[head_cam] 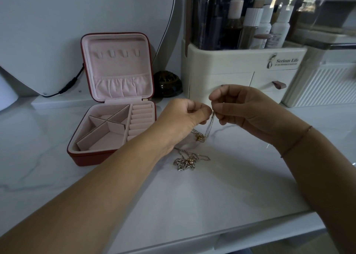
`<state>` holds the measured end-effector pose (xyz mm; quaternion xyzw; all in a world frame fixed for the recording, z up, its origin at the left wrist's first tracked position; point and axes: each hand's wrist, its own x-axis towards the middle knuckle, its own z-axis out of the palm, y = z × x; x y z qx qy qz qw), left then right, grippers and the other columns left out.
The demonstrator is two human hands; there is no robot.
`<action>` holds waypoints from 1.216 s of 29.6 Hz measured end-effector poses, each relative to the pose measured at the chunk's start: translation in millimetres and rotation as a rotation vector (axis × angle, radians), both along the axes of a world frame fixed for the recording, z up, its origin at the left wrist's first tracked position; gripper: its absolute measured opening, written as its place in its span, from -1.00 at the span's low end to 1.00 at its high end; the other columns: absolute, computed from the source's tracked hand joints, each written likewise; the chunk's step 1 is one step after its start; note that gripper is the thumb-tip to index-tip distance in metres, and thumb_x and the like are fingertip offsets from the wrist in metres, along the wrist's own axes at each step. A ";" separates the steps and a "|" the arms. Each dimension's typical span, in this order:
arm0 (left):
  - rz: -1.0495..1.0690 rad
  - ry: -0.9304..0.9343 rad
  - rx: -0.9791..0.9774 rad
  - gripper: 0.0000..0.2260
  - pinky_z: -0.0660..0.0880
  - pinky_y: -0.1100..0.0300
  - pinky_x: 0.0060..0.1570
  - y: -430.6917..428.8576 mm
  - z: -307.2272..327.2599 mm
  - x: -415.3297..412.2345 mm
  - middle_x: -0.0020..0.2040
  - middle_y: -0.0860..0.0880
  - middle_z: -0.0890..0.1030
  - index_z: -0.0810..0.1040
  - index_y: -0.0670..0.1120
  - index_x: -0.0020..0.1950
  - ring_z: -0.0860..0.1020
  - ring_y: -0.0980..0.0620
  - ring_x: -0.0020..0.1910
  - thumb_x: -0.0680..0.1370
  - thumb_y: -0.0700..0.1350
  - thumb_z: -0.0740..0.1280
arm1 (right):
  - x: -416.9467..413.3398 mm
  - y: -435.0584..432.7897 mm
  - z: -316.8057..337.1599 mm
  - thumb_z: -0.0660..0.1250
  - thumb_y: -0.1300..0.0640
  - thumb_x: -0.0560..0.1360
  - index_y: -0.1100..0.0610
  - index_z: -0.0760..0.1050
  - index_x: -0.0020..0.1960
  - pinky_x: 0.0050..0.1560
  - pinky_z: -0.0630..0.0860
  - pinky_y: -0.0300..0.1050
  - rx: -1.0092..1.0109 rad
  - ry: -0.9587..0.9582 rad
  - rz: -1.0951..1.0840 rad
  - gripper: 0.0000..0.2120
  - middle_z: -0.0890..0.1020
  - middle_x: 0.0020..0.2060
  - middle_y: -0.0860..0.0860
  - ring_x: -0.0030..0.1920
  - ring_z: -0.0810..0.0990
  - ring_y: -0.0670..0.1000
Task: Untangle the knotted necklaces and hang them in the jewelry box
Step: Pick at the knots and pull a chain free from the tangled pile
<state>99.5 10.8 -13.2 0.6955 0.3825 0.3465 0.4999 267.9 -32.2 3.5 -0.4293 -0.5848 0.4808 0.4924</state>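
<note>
A thin silver necklace chain (211, 123) hangs between my two hands above the white marble tabletop. My left hand (183, 118) pinches its top from the left, and my right hand (240, 107) pinches it from the right, fingertips almost touching. The chain drops to a small gold clasp or pendant (200, 137) on the table. A knotted heap of silver chain with a pinkish bead (185, 161) lies just below my left wrist. The red jewelry box (115, 99) stands open at the left, pink inside, with several small hooks (118, 53) in its upright lid.
A cream cosmetics organizer (244, 68) full of bottles stands behind my hands. A dark round ornament (167, 84) sits between it and the box. A white ribbed container (323, 84) is at the right. A black cable (71, 84) runs behind the box. The table's front edge (231, 228) is near.
</note>
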 end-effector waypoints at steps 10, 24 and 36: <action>-0.065 -0.011 -0.033 -0.90 0.48 0.18 0.07 -3.3 3.1 -0.5 -0.18 0.04 0.66 0.64 -0.03 -0.04 0.58 0.16 -0.11 0.53 -0.17 0.34 | 2.6 0.3 1.3 0.34 0.29 0.39 0.20 0.53 0.00 -0.25 0.52 -0.24 0.004 0.052 -0.003 -0.81 0.55 -0.28 0.06 -0.29 0.54 -0.03; 0.016 0.009 0.153 -0.98 0.47 0.36 -0.13 -3.7 2.1 1.2 -0.18 0.00 0.68 0.64 -0.03 -0.14 0.56 0.20 -0.23 0.47 -0.10 0.44 | 1.1 -0.1 3.0 0.34 0.30 0.37 0.22 0.52 -0.03 -0.28 0.51 -0.26 -0.017 0.090 -0.012 -0.82 0.56 -0.30 0.05 -0.32 0.53 -0.04; -0.028 0.006 0.218 -0.96 0.48 0.42 -0.14 -4.7 3.4 0.1 -0.23 0.10 0.67 0.65 0.02 -0.13 0.58 0.26 -0.23 0.48 -0.12 0.43 | 1.1 0.7 2.6 0.35 0.30 0.36 0.22 0.52 -0.04 -0.30 0.52 -0.27 -0.028 0.104 -0.026 -0.82 0.53 -0.29 0.09 -0.35 0.53 -0.05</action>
